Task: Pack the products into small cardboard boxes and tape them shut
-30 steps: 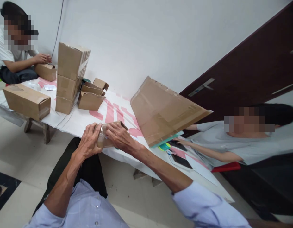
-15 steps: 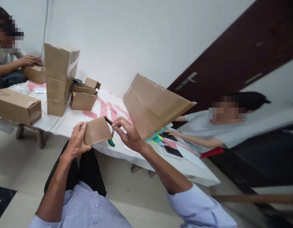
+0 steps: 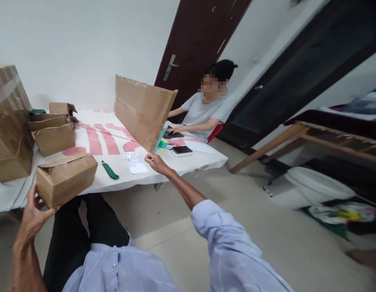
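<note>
My left hand (image 3: 34, 213) grips the near left end of a small brown cardboard box (image 3: 70, 182), thumb underneath and fingers along its side. The box rests at the table's near edge, its top flaps meeting in a rough seam. My right hand (image 3: 157, 163) reaches out over the table with its fingers curled together; whatever they hold, if anything, is too small to see. Just left of those fingers lies a white sheet with small printed marks (image 3: 135, 163). A green utility knife (image 3: 110, 170) lies between the box and the sheet.
A large cardboard panel (image 3: 142, 111) stands upright beyond my right hand. Behind it a person (image 3: 203, 109) sits at a laptop. A phone (image 3: 182, 150) and a tape roll (image 3: 163, 144) lie nearby. Stacked boxes (image 3: 11, 125) and an open box (image 3: 55, 140) are at left.
The view has swung right. My right hand has left the box's end and moved right, beside the printed sheet. The box in my left hand has come down to the table edge.
</note>
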